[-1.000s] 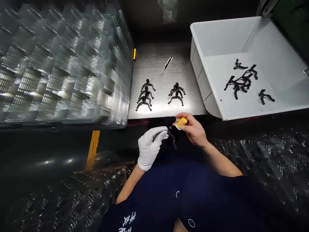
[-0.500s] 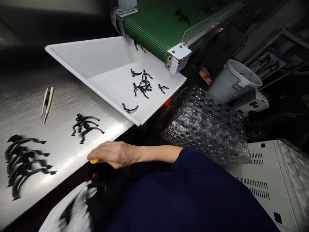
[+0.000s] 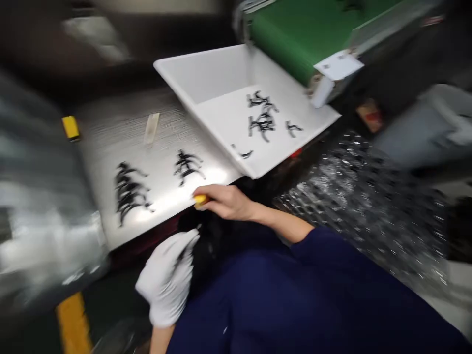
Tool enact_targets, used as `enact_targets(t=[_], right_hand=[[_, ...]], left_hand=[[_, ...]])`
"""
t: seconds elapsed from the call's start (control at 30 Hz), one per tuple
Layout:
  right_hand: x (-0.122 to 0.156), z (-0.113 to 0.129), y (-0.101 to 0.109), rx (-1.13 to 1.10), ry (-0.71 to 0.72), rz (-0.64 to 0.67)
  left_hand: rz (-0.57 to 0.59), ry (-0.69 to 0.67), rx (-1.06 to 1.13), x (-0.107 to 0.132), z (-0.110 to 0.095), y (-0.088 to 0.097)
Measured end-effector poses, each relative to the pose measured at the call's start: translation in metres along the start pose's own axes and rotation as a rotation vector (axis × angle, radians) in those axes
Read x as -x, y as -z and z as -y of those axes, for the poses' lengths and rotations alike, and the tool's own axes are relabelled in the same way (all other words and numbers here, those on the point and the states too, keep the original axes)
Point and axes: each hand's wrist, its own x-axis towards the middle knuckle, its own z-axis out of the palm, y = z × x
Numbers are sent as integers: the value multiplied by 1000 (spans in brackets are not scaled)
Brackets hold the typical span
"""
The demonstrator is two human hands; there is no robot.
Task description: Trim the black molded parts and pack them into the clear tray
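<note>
While a black part [image 3: 180, 256] sat in the curled left hand [image 3: 165, 282] before the bench [image 3: 110, 130], seemingly held steady, the right hand [image 3: 230, 202] pinched a yellow tool [image 3: 200, 199] nearby. Two clusters [image 3: 127, 188] lay apart on the bench, likely kept separate. The bin [image 3: 219, 78] sat below the belt's [image 3: 287, 39] end, presumably to catch parts [image 3: 265, 120]; several lay inside.

Shows a shiny metal surface [image 3: 165, 194] bearing a larger group of black brackets [image 3: 127, 189] at left, a smaller group [image 3: 183, 162] nearer the white bin [image 3: 217, 140], a blurred pale tool [image 3: 151, 129] behind, and a yellow-and-black item [image 3: 71, 128] far left.
</note>
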Motion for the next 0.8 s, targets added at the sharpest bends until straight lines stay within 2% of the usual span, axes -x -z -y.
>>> enact_targets(t=[0.07, 0.17, 0.23, 0.3, 0.37, 0.47, 0.6, 0.7, 0.8], right_hand=[[4, 5, -3, -53, 88, -86], [5, 9, -5, -79, 305, 16], [4, 12, -5, -8, 382, 51], [3, 13, -5, 50, 339, 29], [4, 16, -5, 14, 312, 40], [5, 18, -5, -25, 351, 78], [8, 22, -4, 12, 257, 4], [9, 18, -6, -65, 249, 56], [9, 7, -7, 0, 142, 28]], left_hand=[[-27, -49, -169, 11, 0, 12], [-20, -135, -302, 16, 1, 17], [-19, -154, -333, 16, 1, 17], [-17, -147, -346, 15, -1, 18], [-7, -162, -365, 16, -2, 19], [-9, -188, -367, 17, -2, 18], [-88, -59, -283, 19, 0, 13], [-146, -2, -228, 17, -3, 9], [-211, 159, -108, 13, -8, 8]])
